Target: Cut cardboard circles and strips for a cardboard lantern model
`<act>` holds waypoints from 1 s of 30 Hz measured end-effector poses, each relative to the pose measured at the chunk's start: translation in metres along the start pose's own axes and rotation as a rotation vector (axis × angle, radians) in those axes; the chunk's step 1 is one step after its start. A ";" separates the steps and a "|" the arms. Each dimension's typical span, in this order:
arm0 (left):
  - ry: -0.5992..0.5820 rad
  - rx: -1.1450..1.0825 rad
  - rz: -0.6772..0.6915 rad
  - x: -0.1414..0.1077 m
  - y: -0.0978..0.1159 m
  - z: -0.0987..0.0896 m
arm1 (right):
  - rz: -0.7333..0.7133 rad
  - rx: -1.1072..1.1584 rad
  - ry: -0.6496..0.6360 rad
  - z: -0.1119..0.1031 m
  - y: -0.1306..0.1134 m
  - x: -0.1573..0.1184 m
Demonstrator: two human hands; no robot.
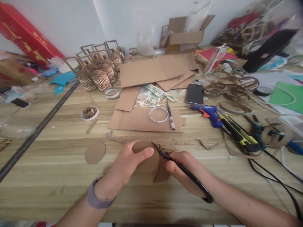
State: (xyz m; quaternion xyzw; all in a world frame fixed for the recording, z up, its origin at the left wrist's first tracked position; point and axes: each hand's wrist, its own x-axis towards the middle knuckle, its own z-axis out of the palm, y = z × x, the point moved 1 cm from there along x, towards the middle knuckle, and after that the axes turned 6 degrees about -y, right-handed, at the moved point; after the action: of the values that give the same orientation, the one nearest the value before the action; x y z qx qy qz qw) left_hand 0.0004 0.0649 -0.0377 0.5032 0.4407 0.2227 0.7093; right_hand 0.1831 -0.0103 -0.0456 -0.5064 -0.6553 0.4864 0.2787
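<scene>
Gripping a round cardboard disc (145, 164) in the left hand (130, 160), thumb flat across its face, near the front of a wooden desk (132, 201). Wrapped around black scissors (189, 175) with the right hand (186, 159), aiming blades along the disc's upper right rim; impossible to tell contact from a near miss. Just below the blades, a cardboard offcut (162, 173).

At left, a shallow white ring (82, 115) with brown beads (88, 110) gathered inside. Behind it, a cluster of slatted cylinders (100, 78) with tall handles and brown balls on top, too shadowed for a view of any contents. Against the wall, a cardboard box (187, 38), flaps up, with a clear printed bag (201, 12) rising out of it. At mid-desk, pale sticks (151, 97) amid green-and-white wrapping, beside stacked cardboard sheets (144, 72).

Closest beyond both hands, a flat cardboard piece (132, 121) bearing a thin white hoop (158, 121) and a pen (170, 118). Left of the left hand, well short of a long dark bar (40, 132), a second disc (95, 152) flat on the planks. Tighter on the right, with a blue glue gun (208, 112), a yellow-and-black cutter (239, 132) and black cables (272, 176) beyond the right forearm. Along the near edge, beneath both forearms, a strip of pale wood.
</scene>
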 end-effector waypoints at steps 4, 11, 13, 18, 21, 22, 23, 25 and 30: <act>-0.012 -0.007 -0.009 0.000 0.000 -0.001 | -0.012 0.003 0.009 0.000 0.000 -0.001; -0.042 -0.010 -0.003 0.000 -0.001 -0.003 | -0.005 -0.029 0.021 0.001 0.001 -0.001; -0.030 -0.015 -0.012 0.000 0.000 -0.003 | -0.018 -0.036 0.030 0.001 0.001 -0.001; -0.014 -0.013 -0.023 -0.001 0.001 -0.003 | -0.024 -0.035 0.034 0.003 0.000 -0.001; -0.003 -0.012 -0.035 -0.001 0.002 -0.003 | -0.004 -0.032 0.016 0.003 0.000 -0.001; 0.006 -0.009 -0.039 -0.001 0.003 -0.004 | 0.007 -0.034 0.013 0.002 0.000 -0.001; 0.013 -0.004 -0.041 -0.001 0.004 -0.004 | 0.017 -0.035 0.007 0.002 0.000 0.000; -0.001 0.006 -0.043 -0.001 0.005 -0.004 | 0.030 -0.029 -0.008 0.000 0.000 0.000; -0.095 -0.005 -0.028 0.000 0.004 -0.001 | 0.003 0.005 -0.032 -0.003 0.001 0.000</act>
State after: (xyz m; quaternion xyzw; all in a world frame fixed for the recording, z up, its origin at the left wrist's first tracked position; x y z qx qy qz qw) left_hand 0.0002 0.0675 -0.0341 0.5051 0.4129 0.1898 0.7337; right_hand 0.1859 -0.0094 -0.0457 -0.4989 -0.6575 0.4965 0.2689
